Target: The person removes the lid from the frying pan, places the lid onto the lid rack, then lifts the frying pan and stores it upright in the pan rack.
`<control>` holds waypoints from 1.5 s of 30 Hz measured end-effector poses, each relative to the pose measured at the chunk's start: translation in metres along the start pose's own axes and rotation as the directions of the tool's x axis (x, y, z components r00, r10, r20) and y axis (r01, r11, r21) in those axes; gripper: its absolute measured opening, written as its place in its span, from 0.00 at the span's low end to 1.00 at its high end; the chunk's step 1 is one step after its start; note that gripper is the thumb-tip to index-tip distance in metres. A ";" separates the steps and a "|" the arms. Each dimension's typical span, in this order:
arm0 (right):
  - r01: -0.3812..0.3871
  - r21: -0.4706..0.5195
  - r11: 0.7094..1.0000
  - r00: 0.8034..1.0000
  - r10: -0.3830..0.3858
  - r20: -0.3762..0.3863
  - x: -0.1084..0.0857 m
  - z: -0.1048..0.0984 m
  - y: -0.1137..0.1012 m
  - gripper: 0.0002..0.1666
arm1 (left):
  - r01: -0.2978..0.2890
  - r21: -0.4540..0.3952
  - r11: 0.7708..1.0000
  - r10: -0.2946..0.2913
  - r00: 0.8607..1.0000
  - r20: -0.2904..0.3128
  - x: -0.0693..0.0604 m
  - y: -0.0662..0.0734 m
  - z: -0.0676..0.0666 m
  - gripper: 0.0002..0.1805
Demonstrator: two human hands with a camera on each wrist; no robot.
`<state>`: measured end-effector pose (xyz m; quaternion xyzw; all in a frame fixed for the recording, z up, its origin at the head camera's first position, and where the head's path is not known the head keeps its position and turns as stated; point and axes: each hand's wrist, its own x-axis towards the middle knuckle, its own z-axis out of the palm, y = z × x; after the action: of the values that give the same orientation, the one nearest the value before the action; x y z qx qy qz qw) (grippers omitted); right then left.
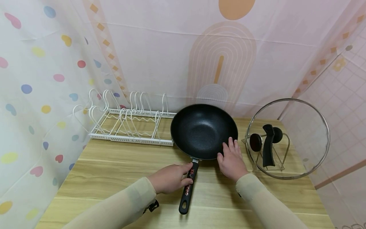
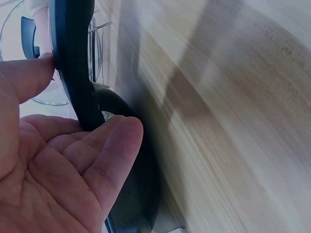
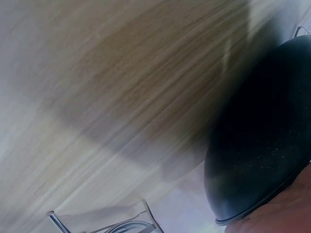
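Observation:
A black wok [image 1: 200, 133] stands on the wooden table [image 1: 114, 165], its long handle [image 1: 186, 194] pointing to the front. My left hand [image 1: 171, 178] comes at the handle from the left. Thumb and index finger touch it, and the palm, seen in the left wrist view, is not wrapped round it. My right hand [image 1: 232, 160] lies over the wok's right front rim, with straight, slightly spread fingers on the inner side. In the right wrist view only a bit of that hand [image 3: 279, 213] shows below the wok [image 3: 267, 131]; its fingertips are out of sight.
A white wire dish rack [image 1: 137, 140] stands at the back left, its right end up against the wok. To the right a glass lid [image 1: 311, 140] stands upright in a small metal stand [image 1: 286, 152]. Patterned cloth [image 1: 157, 51] hangs behind the table.

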<state>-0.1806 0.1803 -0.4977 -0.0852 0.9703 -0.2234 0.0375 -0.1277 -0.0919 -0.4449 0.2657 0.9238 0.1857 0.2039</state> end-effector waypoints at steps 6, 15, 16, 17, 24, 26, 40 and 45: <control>0.002 -0.014 1.000 1.000 -0.003 -0.016 0.001 0.000 0.002 0.37 | 0.002 0.000 1.000 -0.002 1.000 0.003 0.000 0.002 0.000 0.37; 0.000 -0.016 1.000 1.000 0.000 -0.011 0.003 -0.001 0.003 0.36 | -0.010 0.010 1.000 0.010 1.000 0.008 0.003 0.002 0.002 0.37; 0.001 -0.019 1.000 1.000 -0.001 -0.014 0.003 -0.001 0.003 0.36 | -0.010 0.010 1.000 0.010 1.000 0.009 0.003 0.002 0.002 0.37; 0.001 -0.019 1.000 1.000 -0.002 -0.017 0.003 -0.001 0.003 0.36 | -0.009 0.012 1.000 0.009 1.000 0.010 0.003 0.002 0.003 0.37; 0.007 0.000 1.000 1.000 -0.007 -0.026 -0.001 -0.001 0.003 0.37 | -0.002 0.014 1.000 0.002 1.000 0.012 0.004 0.004 0.004 0.37; 0.009 0.000 1.000 1.000 -0.009 -0.027 -0.002 -0.001 0.003 0.37 | -0.005 0.017 1.000 0.004 1.000 0.012 0.005 0.004 0.004 0.37; 0.000 -0.021 1.000 1.000 0.000 -0.006 0.002 -0.004 0.005 0.37 | -0.028 0.028 0.999 0.027 0.999 0.034 0.009 0.001 0.003 0.37; 0.000 -0.018 1.000 1.000 0.000 -0.004 0.002 -0.004 0.005 0.37 | -0.029 0.034 0.999 0.028 0.999 0.034 0.009 0.001 0.003 0.38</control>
<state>-0.1838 0.1861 -0.4962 -0.0851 0.9723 -0.2150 0.0349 -0.1333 -0.0851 -0.4491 0.2853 0.9195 0.1679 0.2121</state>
